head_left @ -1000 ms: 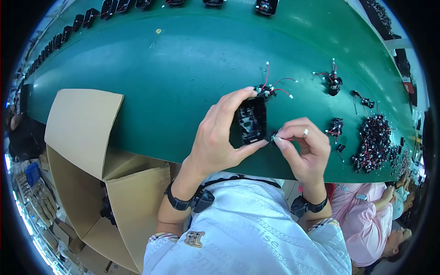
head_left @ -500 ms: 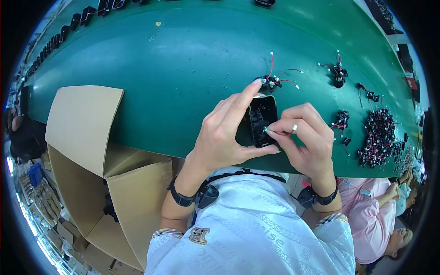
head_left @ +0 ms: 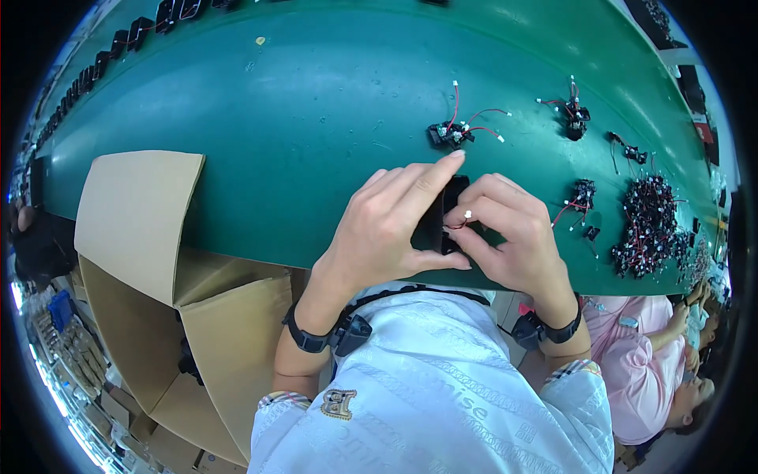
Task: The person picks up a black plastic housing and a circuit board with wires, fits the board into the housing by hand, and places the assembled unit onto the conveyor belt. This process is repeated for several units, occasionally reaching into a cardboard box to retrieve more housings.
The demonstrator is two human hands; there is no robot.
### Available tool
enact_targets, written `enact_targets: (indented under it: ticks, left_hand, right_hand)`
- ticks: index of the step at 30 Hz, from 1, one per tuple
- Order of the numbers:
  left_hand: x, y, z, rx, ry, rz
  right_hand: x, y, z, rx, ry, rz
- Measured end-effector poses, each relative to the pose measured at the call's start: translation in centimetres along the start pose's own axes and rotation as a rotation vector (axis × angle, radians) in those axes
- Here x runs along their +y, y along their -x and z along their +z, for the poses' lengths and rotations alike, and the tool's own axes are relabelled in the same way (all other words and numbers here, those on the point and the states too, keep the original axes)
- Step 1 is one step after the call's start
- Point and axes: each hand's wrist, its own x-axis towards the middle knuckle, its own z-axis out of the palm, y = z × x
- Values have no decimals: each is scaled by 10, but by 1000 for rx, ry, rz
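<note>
My left hand (head_left: pixel 387 217) grips a black rectangular plastic case (head_left: pixel 429 229) by its edges, thumb at the near end and forefinger at the far end. The fingers of my right hand (head_left: pixel 513 237) are pinched at the case's right side. They hold a red and black wire with a white connector (head_left: pixel 467 215), its other end hidden at the case. Just beyond my left fingertips lies a small cluster of black parts (head_left: pixel 452 134) with red wires and white plugs.
More black wired parts (head_left: pixel 575 122) lie to the right, beside a large heap (head_left: pixel 647 225). A row of black cases (head_left: pixel 99 67) lines the far left edge. An open cardboard box (head_left: pixel 237 316) stands at the near left. A person in pink (head_left: pixel 636 387) sits at right.
The case has tilted, so its glossy inside is now mostly hidden. My right hand has shifted left and pressed closer against it. The whole view has moved slightly.
</note>
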Motion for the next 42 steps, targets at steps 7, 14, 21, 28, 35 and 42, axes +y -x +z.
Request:
enact_targets:
  ticks: [7,14,21,28,35,42]
  left_hand:
    - [1,-1,3,133,78,-24]
    - [-2,-3,13,295,-46,-59]
    - [3,0,10,448,-235,-50]
    - [-1,-1,9,575,-119,-12]
    - [-1,-6,1,486,16,-30]
    - [0,-6,-3,460,8,-96]
  right_hand:
    - [-2,2,-7,14,-159,161]
    - [-1,-3,7,37,-237,141]
    - [1,3,20,148,-862,270]
    - [1,2,23,45,-1382,656]
    - [3,-2,9,-69,-1529,643]
    - [0,-20,-10,6,-1182,605]
